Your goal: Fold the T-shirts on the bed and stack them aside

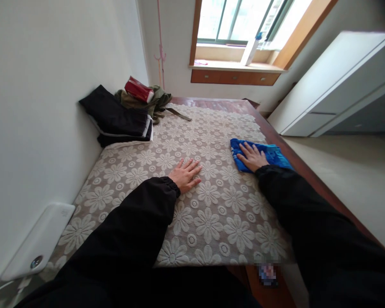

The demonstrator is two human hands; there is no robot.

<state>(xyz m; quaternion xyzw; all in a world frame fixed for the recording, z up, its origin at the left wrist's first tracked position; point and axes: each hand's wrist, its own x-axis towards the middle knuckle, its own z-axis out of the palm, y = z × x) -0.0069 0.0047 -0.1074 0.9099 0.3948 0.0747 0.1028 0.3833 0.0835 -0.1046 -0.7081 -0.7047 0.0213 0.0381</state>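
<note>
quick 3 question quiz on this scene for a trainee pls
1. True or false: the right hand lies flat on the blue cloth.
2. What does the left hand rest on? A) a pillow B) the lace cover C) a book
3. Fill in: the box beside the black clothes is ___ in colour.

Key: 1 true; 2 B; 3 red.

white walls [35,85], bright wood-framed window [240,19], white cabinet [336,85], pale floor [356,179]
</note>
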